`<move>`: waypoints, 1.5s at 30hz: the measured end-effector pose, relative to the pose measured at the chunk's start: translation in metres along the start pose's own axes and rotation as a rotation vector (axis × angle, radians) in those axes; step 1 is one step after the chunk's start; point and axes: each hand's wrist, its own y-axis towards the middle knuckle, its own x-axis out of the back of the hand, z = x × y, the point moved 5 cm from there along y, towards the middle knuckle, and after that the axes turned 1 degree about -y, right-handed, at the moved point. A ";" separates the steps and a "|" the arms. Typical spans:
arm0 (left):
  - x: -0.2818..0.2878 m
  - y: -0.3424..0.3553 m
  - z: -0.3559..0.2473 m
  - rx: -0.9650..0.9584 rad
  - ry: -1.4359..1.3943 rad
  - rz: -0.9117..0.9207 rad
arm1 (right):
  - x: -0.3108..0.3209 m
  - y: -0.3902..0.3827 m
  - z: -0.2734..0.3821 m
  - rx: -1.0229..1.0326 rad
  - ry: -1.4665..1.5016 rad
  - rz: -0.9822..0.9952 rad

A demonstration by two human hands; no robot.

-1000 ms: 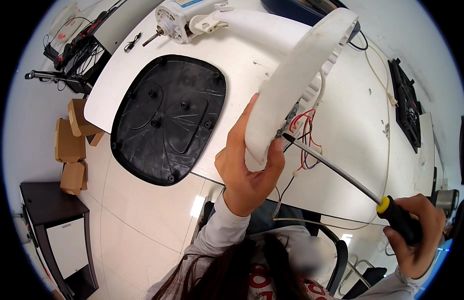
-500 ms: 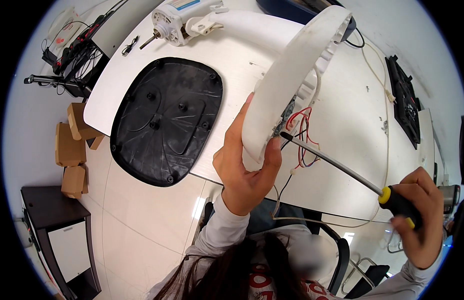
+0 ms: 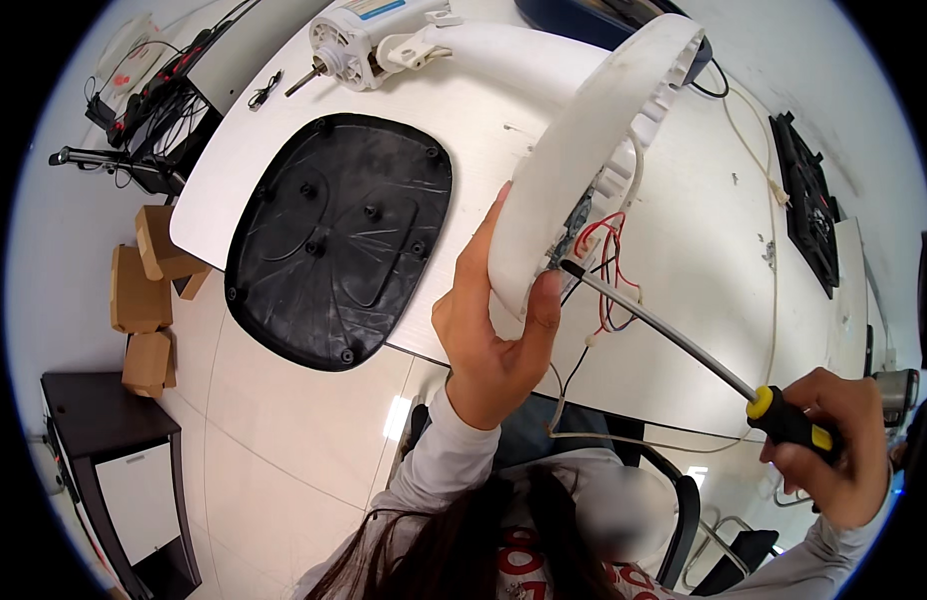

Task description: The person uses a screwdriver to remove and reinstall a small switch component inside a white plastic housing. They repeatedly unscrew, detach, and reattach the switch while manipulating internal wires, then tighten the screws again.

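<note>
My left hand [image 3: 499,350] grips the lower edge of a white, curved plastic fan base [image 3: 574,170], thumb on the near side, fingers behind. The base stands tilted on its edge, its ribbed inside facing right. Red, black and blue wires [image 3: 612,265] hang out of it beside a small circuit part near my thumb. In my right hand [image 3: 839,440] is a screwdriver [image 3: 674,340] with a black and yellow handle. Its dark tip reaches the inside of the base just above my thumb; whether it sits in a screw is too small to tell.
A black plastic cover [image 3: 339,240] lies on the white table [image 3: 224,190] to the left. Behind it is a white fan motor [image 3: 349,50] with a metal shaft. Small screws [image 3: 770,250] and a pale cable [image 3: 774,330] lie to the right. Cardboard boxes [image 3: 142,290] stand on the floor.
My right hand has shifted its hold on the screwdriver handle, which has turned and moved slightly left. My left hand and the fan base have barely moved.
</note>
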 end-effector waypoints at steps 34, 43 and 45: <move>0.000 0.000 0.001 0.047 0.022 -0.044 | -0.011 0.010 -0.011 -0.099 0.322 0.323; -0.004 0.002 -0.002 0.064 0.089 -0.075 | -0.008 0.000 -0.034 -0.027 0.516 0.218; -0.002 0.001 -0.002 0.058 0.120 -0.084 | -0.011 0.003 -0.034 -0.034 0.508 0.244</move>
